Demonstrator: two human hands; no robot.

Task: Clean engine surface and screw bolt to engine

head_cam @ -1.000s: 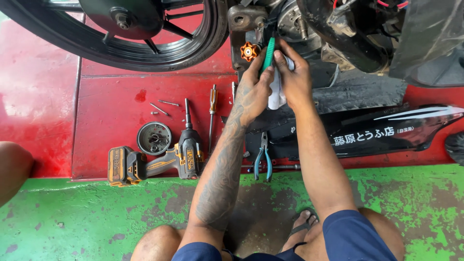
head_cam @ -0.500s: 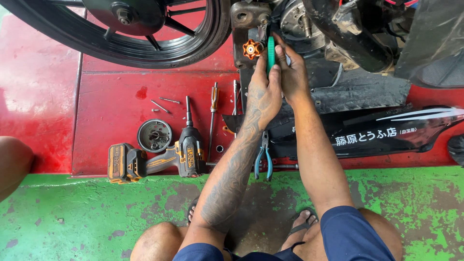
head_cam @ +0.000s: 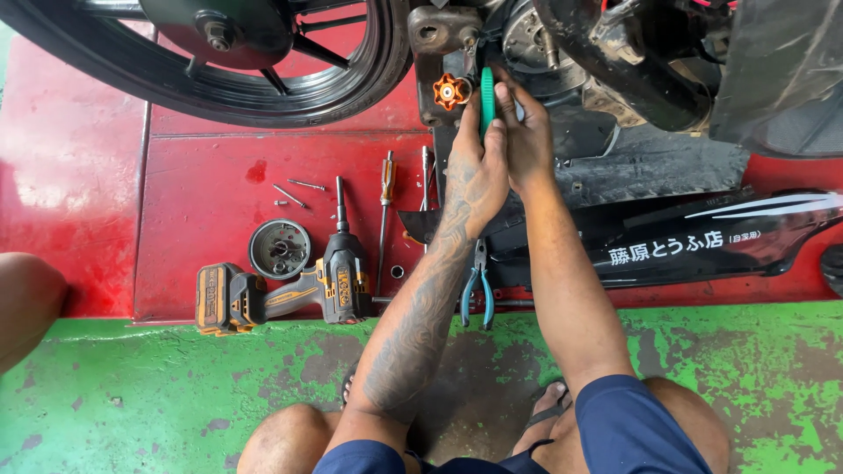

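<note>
Raised slightly since half a second ago, both hands: left hand [head_cam: 479, 171] and right hand [head_cam: 524, 140] closed around green-handled tool [head_cam: 486, 98], just right of orange nut [head_cam: 450, 90]. Likely working engine-side fastener; steady turning needed next. Impact driver [head_cam: 290, 290] lying lower-left of nut.

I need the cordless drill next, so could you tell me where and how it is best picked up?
Grip the cordless drill by its handle, coming from above. It lies flat on its side on the red platform, handle bare between battery and body.

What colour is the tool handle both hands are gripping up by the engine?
Green handle, seen clearly in the head view.
</note>
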